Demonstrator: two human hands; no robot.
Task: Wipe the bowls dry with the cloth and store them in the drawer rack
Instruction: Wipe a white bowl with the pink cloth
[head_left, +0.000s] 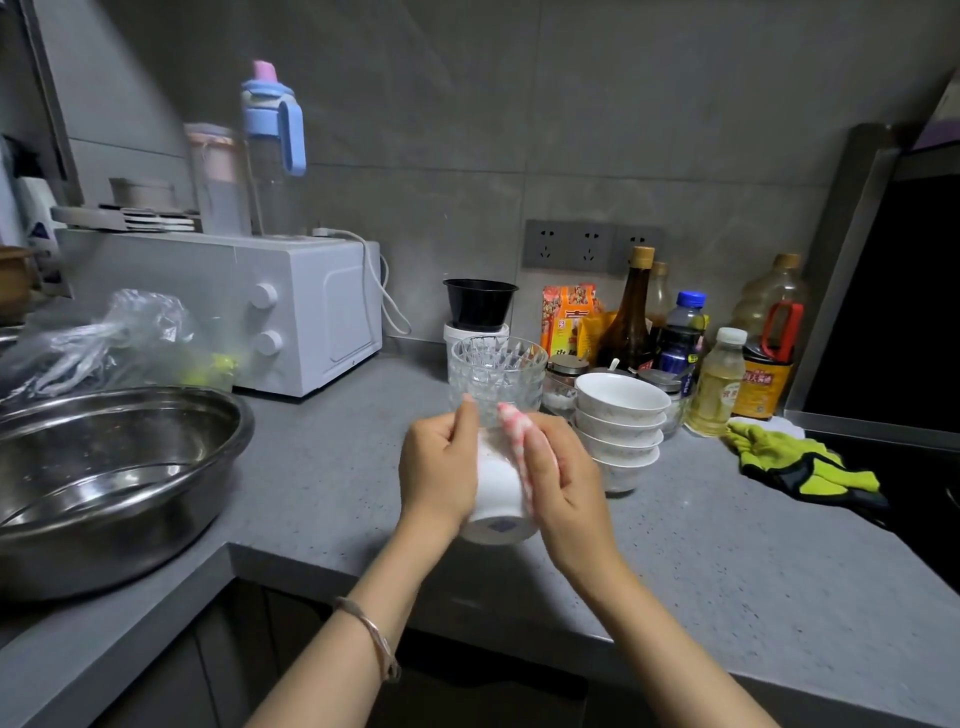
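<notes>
A white bowl (496, 493) is held above the grey countertop (332, 467), tipped so its foot ring faces me. My left hand (439, 467) grips its left side. My right hand (558, 475) presses a pink and white cloth (514, 431) against the bowl's right side, fingers wrapped over the cloth. Just behind stand stacked cut-glass bowls (496, 376). To the right, a stack of several white bowls (621, 431) rests on the counter. No drawer rack is in view.
A large steel basin (104, 483) sits at the left, a white microwave (234, 306) behind it. Bottles and jars (675, 343) crowd the back right. Yellow-green gloves (800, 462) lie beside a dark stove edge (883, 312). A black container (479, 304) stands by the wall.
</notes>
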